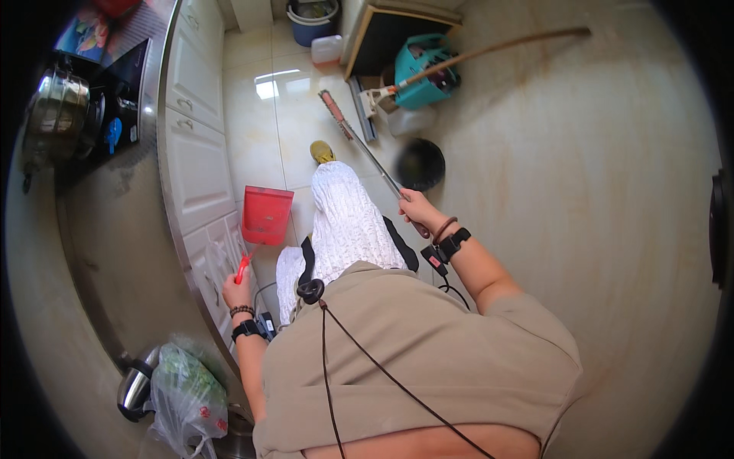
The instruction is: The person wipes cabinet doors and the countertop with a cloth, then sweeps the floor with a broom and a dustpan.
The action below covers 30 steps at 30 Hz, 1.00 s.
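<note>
My left hand (236, 290) is closed around the red handle of a plastic dustpan (267, 213), whose pan is beside the white cabinet fronts. In my right hand (421, 207) is the handle of a broom (375, 162) with a metal-looking shaft. Its narrow pink head (335, 112) with dark bristles points away from me, above the tiles; whether it touches the floor I cannot tell. The dustpan and the broom head are well apart. A yellowish shoe (322, 152) shows beyond my white patterned trousers (350, 218).
A black round bin (422, 164) stands right of the broom shaft. Farther off are a long-handled mop (370, 102), a teal basket (421, 66), a plastic jug (327, 50) and a blue bucket (312, 26). Left, a metal counter (123, 229) bears a pot (60, 112) and a plastic bag (189, 396).
</note>
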Tool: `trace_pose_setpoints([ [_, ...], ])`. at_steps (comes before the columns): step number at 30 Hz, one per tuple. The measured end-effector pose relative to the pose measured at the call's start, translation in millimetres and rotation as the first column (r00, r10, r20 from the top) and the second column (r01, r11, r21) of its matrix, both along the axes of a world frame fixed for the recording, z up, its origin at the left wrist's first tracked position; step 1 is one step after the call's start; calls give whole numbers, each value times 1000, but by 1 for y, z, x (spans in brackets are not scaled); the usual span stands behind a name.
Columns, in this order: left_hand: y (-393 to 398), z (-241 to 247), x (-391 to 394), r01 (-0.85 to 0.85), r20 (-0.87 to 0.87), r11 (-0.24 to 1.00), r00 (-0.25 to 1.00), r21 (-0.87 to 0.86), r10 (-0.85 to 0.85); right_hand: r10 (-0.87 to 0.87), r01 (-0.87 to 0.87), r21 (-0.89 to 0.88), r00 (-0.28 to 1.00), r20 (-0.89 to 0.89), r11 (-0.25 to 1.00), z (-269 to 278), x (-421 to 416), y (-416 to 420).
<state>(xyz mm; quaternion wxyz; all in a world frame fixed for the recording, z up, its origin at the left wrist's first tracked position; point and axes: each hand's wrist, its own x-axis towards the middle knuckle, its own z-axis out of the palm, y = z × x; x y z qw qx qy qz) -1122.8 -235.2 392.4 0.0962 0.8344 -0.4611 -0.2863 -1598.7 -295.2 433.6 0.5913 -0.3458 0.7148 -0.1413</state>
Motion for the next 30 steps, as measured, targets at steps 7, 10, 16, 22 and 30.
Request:
trace_pose_setpoints([
  [7, -67, -13, -23, -148, -49, 989, 988, -3, 148, 365, -494, -141, 779, -510, 858, -110, -38, -167],
  [10, -95, -4, -38, -226, -8, 974, 974, 13, 226, 501, -689, -87, 601, -623, 720, -94, -24, -246],
  [16, -152, 12, -54, -280, -12, 957, 959, 79, 282, 487, -473, 124, 820, -300, 872, -93, 22, -318],
  [22, -165, -15, -48, -286, -48, 957, 957, 43, 288, 309, -309, 56, 951, 7, 950, -59, 12, -306],
  [30, -204, -36, -32, -174, -13, 968, 984, 179, 179, 270, -277, 4, 934, -235, 961, -25, 34, -334],
])
